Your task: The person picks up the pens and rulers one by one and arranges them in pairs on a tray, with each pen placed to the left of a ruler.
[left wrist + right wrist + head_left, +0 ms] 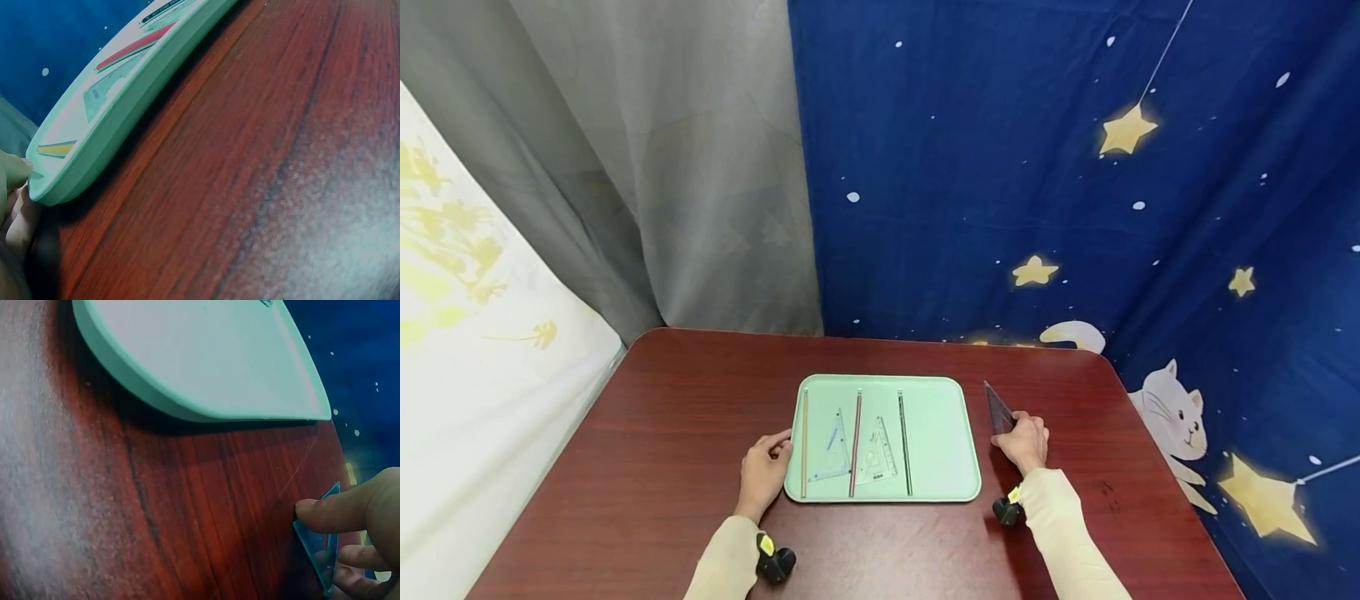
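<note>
A pale green tray (940, 433) lies on the table. My left hand (763, 473) holds its left rim, with the thumb over the edge and the fingers beside and below in the left wrist view. To the tray's right, my right hand (1026, 442) pinches a clear set square (997, 410), tilted up off the tabletop; the right wrist view shows the thumb on its near face. Inside the tray lie a yellowish pencil (805, 442), a red pencil (856, 442) and a dark pencil (905, 442). Two clear set squares (880, 457) lie between these pencils.
The reddish-brown wooden table (685, 417) reaches back to a grey curtain (722, 167) and a blue star-patterned curtain (955, 167). A white cloth (490, 400) hangs at the left. Dark marks are on the tabletop at the right.
</note>
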`<state>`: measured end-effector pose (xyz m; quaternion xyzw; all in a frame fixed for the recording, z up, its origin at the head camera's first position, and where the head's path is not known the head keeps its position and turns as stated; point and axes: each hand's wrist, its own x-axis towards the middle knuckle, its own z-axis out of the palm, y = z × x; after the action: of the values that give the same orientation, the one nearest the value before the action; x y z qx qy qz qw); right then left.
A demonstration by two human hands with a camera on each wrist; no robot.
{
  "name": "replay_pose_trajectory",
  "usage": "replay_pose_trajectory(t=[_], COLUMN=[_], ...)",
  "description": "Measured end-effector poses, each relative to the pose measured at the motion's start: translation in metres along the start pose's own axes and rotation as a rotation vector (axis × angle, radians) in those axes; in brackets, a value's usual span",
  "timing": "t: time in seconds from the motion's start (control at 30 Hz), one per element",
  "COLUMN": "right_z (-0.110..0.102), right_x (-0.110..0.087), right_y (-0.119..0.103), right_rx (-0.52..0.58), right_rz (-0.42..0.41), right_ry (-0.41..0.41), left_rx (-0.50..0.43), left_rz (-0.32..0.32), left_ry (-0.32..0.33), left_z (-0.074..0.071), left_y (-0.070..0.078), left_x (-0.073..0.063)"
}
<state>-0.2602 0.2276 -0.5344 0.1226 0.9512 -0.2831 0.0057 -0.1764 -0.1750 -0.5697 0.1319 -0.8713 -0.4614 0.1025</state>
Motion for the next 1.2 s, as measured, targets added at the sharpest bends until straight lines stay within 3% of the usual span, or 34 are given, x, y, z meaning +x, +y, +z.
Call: replay_pose_trajectory(t=[0.3,0.63,0.93,1.2], right_z=[-0.005,-0.005,-0.013,-0.014], right_x=[-0.004,-0.018,-0.029,-0.036], right_y=[0.006,0.010,0.005,0.006], right_rx=[0.023,0.211,0.524,0.661], right_rz=[0.047,0.055,0.152,0.200], right_ry=[-0.026,0.086,-0.046,-0.113], left_rx=[-0.013,-0.012,-0.003,-0.005], left_rz=[0.001,-0.018,-0.013,-0.005], left_ry=[0.035,0.000,0.001,-0.001], left_z=[0.002,0.000,0.000,0.000], left_y=[0.003,0.002,-0.003,-0.002], left_x=[0.001,0.002,0.003,0.001])
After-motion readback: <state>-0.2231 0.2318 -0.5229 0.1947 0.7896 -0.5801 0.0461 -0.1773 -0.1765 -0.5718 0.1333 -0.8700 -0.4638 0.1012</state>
